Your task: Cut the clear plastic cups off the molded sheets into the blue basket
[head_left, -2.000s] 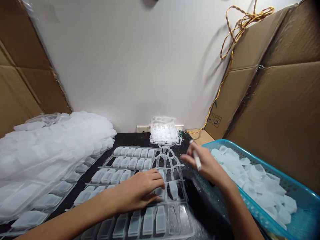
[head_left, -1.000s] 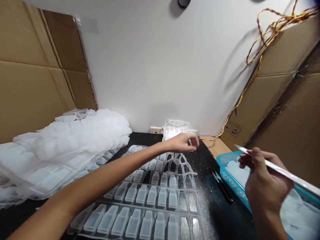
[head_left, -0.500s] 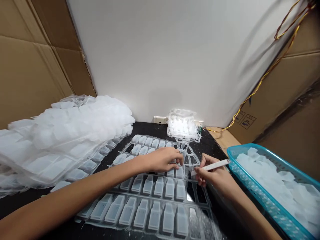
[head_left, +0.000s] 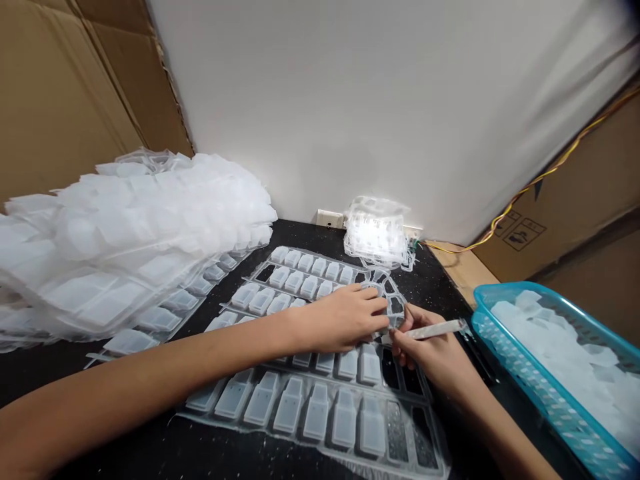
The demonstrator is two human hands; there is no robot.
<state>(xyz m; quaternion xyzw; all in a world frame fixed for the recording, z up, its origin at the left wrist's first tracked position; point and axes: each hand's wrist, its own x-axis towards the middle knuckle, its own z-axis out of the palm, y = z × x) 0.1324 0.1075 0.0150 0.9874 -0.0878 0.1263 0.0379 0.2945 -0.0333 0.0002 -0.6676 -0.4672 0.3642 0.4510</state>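
Note:
A clear plastic sheet [head_left: 320, 400] of small moulded translucent pieces lies flat on the black table [head_left: 100, 440]. My left hand [head_left: 340, 320] presses palm-down on the sheet's middle rows, fingers spread toward the right. My right hand [head_left: 433, 353] grips a thin white knife-like tool [head_left: 435, 329], its tip meeting the sheet right beside my left fingertips. Several cells at the sheet's right edge are empty holes.
A tall pile of the same plastic sheets [head_left: 125, 227] fills the left. A heap of emptied sheet frames [head_left: 377, 233] sits by the white wall. A blue basket [head_left: 550, 407] of cut pieces stands at right. Cardboard panels [head_left: 65, 87] flank both sides; a yellow cable [head_left: 550, 173] runs along the right.
My left hand reached to the far heap, then came back down onto the sheet. My right hand swung from over the basket to the sheet, the tool tip now beside my left fingers.

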